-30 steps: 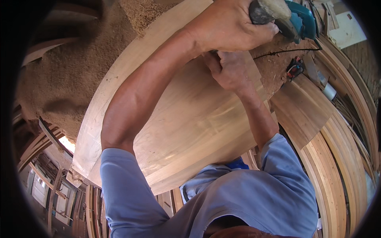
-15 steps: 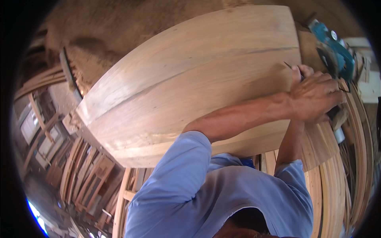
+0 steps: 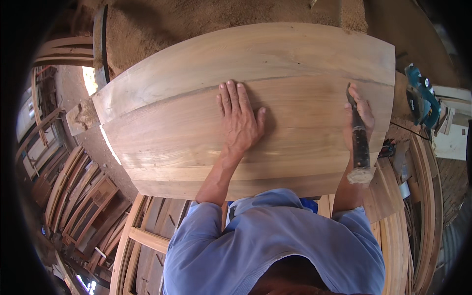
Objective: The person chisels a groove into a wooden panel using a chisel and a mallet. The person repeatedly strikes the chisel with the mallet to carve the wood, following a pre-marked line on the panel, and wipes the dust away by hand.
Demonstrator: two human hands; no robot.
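Observation:
A broad wooden panel of joined boards, curved along its far edge, lies in front of me. On its middle rests my left hand, palm down, fingers stretched out, holding nothing. Near the panel's right end, my right hand grips a chisel with a dark handle and a pale, worn butt. The butt points toward me and the dark narrow tip points away, just above the panel. The handle partly hides the right palm and fingers.
A teal power planer stands off the panel's right end, its cord trailing nearby. Curved wooden strips lie at the right, and more curved pieces are stacked at the left. Sawdust covers the ground beyond the panel.
Both hands were together by the panel's right end. My left hand has moved left and lies flat on the boards; my right holds the chisel apart from it. The whole view has shifted.

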